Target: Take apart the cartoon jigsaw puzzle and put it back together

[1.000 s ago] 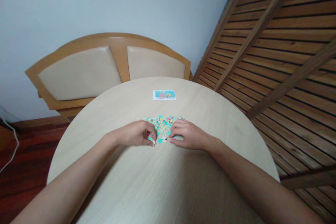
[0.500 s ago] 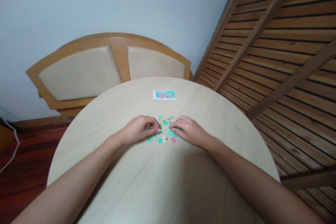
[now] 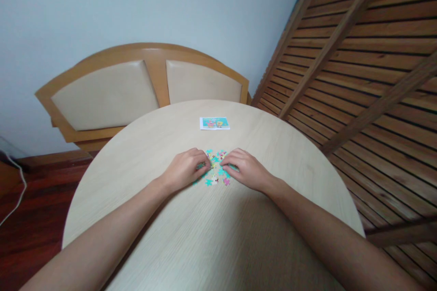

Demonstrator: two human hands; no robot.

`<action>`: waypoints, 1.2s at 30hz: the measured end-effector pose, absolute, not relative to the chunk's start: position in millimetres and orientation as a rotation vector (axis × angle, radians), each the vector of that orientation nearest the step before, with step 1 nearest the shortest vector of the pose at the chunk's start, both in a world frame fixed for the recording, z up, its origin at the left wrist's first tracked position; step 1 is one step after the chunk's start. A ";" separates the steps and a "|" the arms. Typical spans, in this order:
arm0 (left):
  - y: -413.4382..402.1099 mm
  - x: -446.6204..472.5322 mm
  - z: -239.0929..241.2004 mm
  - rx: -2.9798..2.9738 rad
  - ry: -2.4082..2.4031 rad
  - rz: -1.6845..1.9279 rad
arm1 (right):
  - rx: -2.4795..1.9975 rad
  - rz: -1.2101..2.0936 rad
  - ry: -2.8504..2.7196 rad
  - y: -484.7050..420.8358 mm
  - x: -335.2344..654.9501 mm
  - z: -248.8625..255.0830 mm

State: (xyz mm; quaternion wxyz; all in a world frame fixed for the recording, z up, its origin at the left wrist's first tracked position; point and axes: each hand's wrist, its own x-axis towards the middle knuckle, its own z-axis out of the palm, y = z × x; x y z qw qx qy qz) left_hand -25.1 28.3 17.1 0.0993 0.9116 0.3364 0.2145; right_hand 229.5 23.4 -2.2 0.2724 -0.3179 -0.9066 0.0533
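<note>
Small jigsaw puzzle pieces [image 3: 209, 182], mostly turquoise with some yellow and pink, lie loose in a cluster on the round table. From the left, my left hand [image 3: 189, 167] reaches in, thumb and fingers pinched on a small puzzle piece that is mostly hidden. My right hand [image 3: 246, 168] is at the cluster's right side, thumb and forefinger tips close together over the pieces; what is between them is too small to make out. Nearest my body lie a pink piece [image 3: 226, 182] and a pale one [image 3: 215, 178].
Beyond the pieces, a picture card [image 3: 215, 123] with cartoon figures on turquoise lies flat on the pale wooden table [image 3: 177, 241]. A padded wooden headboard [image 3: 155, 75] stands behind the table. Wooden slats [image 3: 344, 77] rise at the right, and a white cable [image 3: 22, 182] hangs at the left.
My left hand has moved slightly right and away from me, its fingertips now further over the pieces. My right hand has barely moved.
</note>
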 end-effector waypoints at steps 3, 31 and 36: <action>28.0 -23.7 14.8 2.732 0.970 0.593 | -0.750 0.148 -2.497 17.8 225.3 0.8; 44.9 -51.5 14.7 2.707 1.245 0.595 | -0.971 0.146 -2.436 15.3 221.9 0.9; 51.9 -57.3 7.4 2.691 1.324 0.547 | -1.094 0.196 -2.395 16.0 223.7 -1.8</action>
